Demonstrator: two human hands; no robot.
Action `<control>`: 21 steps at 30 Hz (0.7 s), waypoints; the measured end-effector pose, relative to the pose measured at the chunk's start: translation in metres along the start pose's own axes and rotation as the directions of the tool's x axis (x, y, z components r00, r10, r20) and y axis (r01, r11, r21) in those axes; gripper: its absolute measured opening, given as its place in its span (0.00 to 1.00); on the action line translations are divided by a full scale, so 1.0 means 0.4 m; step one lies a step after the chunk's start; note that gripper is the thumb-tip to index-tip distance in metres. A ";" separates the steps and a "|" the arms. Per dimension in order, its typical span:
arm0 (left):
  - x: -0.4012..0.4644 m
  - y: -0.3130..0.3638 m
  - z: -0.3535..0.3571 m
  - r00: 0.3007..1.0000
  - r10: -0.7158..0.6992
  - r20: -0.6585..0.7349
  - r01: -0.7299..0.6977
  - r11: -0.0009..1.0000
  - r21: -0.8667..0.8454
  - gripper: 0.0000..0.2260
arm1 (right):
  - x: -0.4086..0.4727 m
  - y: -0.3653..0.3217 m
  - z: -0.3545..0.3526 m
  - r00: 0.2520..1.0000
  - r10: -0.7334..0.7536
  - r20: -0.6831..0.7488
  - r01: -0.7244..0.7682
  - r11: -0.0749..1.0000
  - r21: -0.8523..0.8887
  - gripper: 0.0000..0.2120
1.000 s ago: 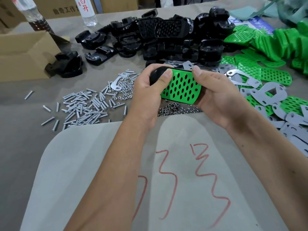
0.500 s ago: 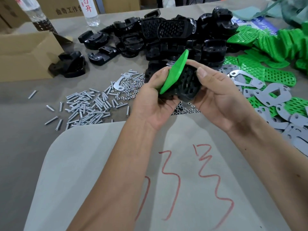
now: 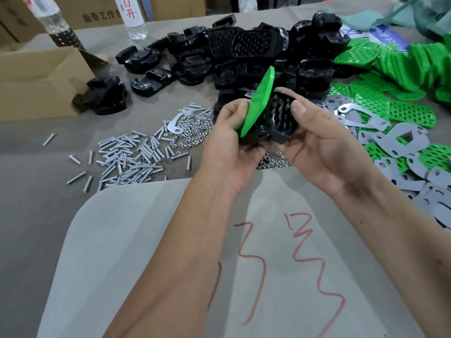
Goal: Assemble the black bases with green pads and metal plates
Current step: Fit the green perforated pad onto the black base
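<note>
Above the table's middle I hold a black studded base (image 3: 278,118) between both hands. A green pad (image 3: 258,101) stands on edge against it, tilted up and away from the studs. My left hand (image 3: 229,142) pinches the pad's lower end and supports the base from below. My right hand (image 3: 319,140) grips the base's right side, thumb on its top edge. A heap of black bases (image 3: 246,52) lies behind. Green pads (image 3: 400,67) and grey metal plates (image 3: 400,140) are spread at the right.
Loose screws (image 3: 129,157) and small nuts (image 3: 192,128) lie at the left of my hands. A cardboard box (image 3: 36,81) with a black base (image 3: 102,98) beside it stands at the far left. Two bottles (image 3: 131,18) stand at the back. A grey sheet with red marks (image 3: 244,252) covers the near table.
The pad lay flat on the base facing me a second ago. It has since swung up on edge, exposing the black studs, and both hands have shifted slightly upward.
</note>
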State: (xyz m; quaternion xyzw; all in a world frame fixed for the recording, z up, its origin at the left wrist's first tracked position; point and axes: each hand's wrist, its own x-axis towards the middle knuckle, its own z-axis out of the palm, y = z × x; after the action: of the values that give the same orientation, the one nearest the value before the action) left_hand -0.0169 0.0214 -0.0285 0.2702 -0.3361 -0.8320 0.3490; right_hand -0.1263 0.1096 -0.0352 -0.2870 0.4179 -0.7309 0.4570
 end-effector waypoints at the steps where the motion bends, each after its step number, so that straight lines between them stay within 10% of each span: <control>1: -0.001 -0.003 -0.002 0.986 0.163 -0.036 -0.153 0.967 0.203 0.06 | 0.006 0.001 -0.002 1.000 0.007 -0.026 -0.007 1.000 0.016 0.20; 4: 0.004 -0.002 -0.026 0.811 0.572 0.124 -0.499 0.567 0.655 0.08 | 0.017 0.011 -0.001 0.998 0.040 -0.057 -0.036 0.996 0.078 0.16; 10: 0.003 0.027 -0.065 0.828 0.385 0.408 -0.545 0.382 0.746 0.12 | 0.018 -0.013 -0.027 0.994 0.085 -0.065 -0.061 0.951 0.304 0.15; 13: 0.011 0.026 -0.074 0.813 0.461 0.356 -0.520 0.299 0.800 0.06 | 0.017 -0.016 -0.029 0.998 0.004 -0.059 -0.012 0.989 -0.148 0.20; 15: 0.009 0.029 -0.073 0.794 0.503 0.341 -0.519 0.270 0.811 0.04 | 0.016 -0.005 -0.029 0.981 -0.182 -0.069 0.109 0.809 -0.578 0.13; 21: -0.002 0.017 -0.052 0.836 0.387 0.389 -0.511 0.294 0.808 0.07 | 0.018 0.005 -0.039 0.891 -0.448 -0.073 0.234 0.592 -0.772 0.14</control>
State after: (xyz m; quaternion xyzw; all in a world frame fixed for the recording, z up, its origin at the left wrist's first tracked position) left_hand 0.0005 0.0105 -0.0363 0.2560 -0.8021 -0.4096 0.3511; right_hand -0.1410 0.1081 -0.0442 -0.4250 0.6717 -0.6000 0.0902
